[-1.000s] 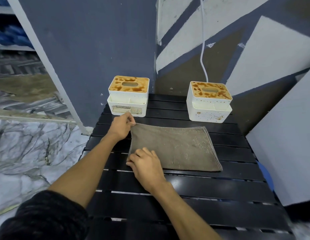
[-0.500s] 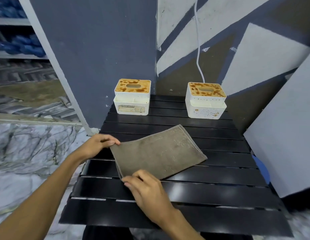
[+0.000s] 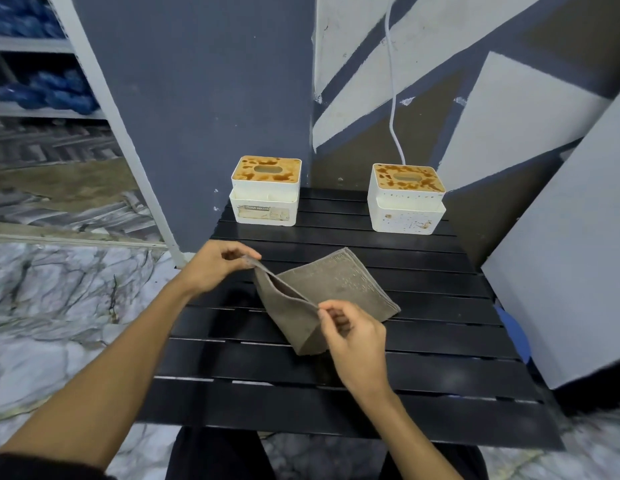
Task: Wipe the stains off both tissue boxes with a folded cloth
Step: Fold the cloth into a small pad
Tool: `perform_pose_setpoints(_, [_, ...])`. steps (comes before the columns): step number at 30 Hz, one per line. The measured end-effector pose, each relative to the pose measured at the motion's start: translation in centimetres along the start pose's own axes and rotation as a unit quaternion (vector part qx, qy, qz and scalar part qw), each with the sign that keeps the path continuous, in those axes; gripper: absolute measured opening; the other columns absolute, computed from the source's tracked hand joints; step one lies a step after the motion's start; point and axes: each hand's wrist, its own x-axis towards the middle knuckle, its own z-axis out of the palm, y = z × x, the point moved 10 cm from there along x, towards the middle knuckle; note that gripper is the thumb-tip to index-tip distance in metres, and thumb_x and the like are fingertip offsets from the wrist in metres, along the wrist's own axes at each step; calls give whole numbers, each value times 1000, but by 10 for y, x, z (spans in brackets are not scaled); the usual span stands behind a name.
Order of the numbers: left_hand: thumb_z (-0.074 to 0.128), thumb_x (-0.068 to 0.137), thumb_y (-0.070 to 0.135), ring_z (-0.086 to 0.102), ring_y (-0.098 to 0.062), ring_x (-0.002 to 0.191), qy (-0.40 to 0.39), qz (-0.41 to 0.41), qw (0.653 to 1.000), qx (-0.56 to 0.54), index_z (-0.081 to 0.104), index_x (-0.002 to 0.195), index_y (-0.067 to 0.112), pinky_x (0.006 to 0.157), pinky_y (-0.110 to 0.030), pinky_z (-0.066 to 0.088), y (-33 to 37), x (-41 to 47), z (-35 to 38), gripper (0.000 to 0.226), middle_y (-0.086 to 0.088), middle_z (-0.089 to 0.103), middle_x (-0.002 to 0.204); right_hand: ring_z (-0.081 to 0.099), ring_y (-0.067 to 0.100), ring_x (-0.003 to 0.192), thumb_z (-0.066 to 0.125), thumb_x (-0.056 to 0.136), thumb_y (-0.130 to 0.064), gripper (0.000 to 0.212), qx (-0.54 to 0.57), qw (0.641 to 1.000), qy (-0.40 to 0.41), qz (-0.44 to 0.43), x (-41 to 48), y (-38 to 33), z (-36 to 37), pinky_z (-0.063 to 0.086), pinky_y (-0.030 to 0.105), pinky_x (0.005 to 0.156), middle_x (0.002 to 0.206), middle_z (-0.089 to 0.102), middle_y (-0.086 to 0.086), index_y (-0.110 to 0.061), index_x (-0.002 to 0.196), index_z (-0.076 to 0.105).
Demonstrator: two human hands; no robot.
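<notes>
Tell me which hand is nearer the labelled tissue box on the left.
Left. The left hand pinches the cloth just in front of the labelled tissue box; the right hand pinches it farther toward the person and to the right.

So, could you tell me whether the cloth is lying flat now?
No, partly raised: the left hand and right hand pinch one edge of the cloth up; its far part rests on the table.

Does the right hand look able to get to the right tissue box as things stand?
Probably yes: between the right hand and the right tissue box lie only the cloth and the table. That hand is pinching the cloth, though, as is the left hand.
</notes>
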Motion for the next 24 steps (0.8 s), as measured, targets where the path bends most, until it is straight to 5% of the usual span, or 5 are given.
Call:
perform_pose_setpoints(4, [75, 86, -1, 65, -6, 93, -64, 13, 994, 91, 78, 97, 29, 82, -16, 49, 30, 33, 30, 32, 6, 74, 96, 65, 2, 69, 72, 84, -11, 12, -20, 998, 28, 46, 19, 28, -37, 52, 18, 69, 72, 69, -14, -22, 87, 73])
perform_pose_setpoints(9, [76, 87, 8, 63, -1, 90, -66, 47, 991, 106, 79, 91, 21, 76, -10, 46, 67, 75, 74, 13, 6, 73, 95, 64, 2, 65, 73, 82, -13, 13, -59, 991, 52, 108, 32, 68, -73, 49, 13, 66, 67, 68, -14, -26, 85, 73])
perform_pose_setpoints(15, [71, 94, 20, 64, -14, 100, -101, 27, 983, 153, 75, 89, 33, 98, -40, 50, 54, 116, 137, 15, 4, 73, 102, 65, 0, 70, 73, 82, -24, 8, -115, 977, 22, 178, 35, 119, -88, 56, 29, 72, 70, 69, -13, -32, 82, 73])
perform_pose_setpoints(21, [69, 94, 33, 62, -18, 107, -44, -20, 984, 169, 73, 91, 38, 109, -54, 37, 33, 131, 156, 7, 8, 73, 102, 62, 0, 72, 72, 82, -21, 9, -142, 976, 31, 164, 42, 129, -95, 42, 5, 67, 69, 68, -12, -30, 82, 74])
perform_pose_setpoints(24, [71, 92, 35, 62, -15, 104, -24, -29, 986, 165, 71, 89, 38, 109, -51, 34, 31, 135, 156, 4, 11, 71, 94, 59, 2, 71, 72, 82, -20, 8, -157, 974, 33, 158, 43, 128, -95, 41, 6, 64, 66, 64, -15, -27, 82, 75])
